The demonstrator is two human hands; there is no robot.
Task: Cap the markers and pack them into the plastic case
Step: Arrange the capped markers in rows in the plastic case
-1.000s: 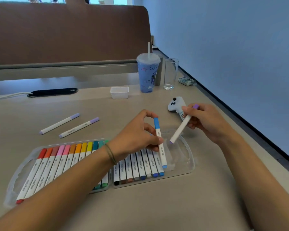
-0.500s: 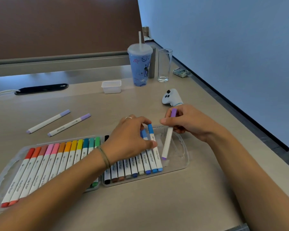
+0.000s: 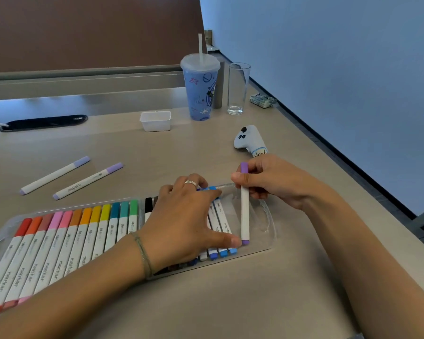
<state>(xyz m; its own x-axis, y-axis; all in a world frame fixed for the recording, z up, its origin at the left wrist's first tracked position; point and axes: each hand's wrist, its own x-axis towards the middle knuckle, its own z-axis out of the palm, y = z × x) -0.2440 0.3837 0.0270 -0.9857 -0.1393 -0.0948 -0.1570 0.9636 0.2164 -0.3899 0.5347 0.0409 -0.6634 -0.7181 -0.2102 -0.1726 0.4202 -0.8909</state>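
I see the plastic case [image 3: 269, 231] nearly packed. Far left, two capped purple markers [image 3: 55, 174] lie loose on the table [image 3: 230, 302], not yet packed. My left hand [image 3: 186, 223] presses flat on the filed row; my right hand [image 3: 272, 179] pinches a violet marker [image 3: 244, 209], its near end resting in the case's right half.

From my feed the light is soft, even daylight with a cool blue cast on the wall [image 3: 340, 57]. A pale sheen runs along the far desk [image 3: 83, 104] edge. Shadows under both forearms are faint. The plastic case [image 3: 264, 216] shows small glints. Edges bow from the wide lens; detail is slightly soft throughout.
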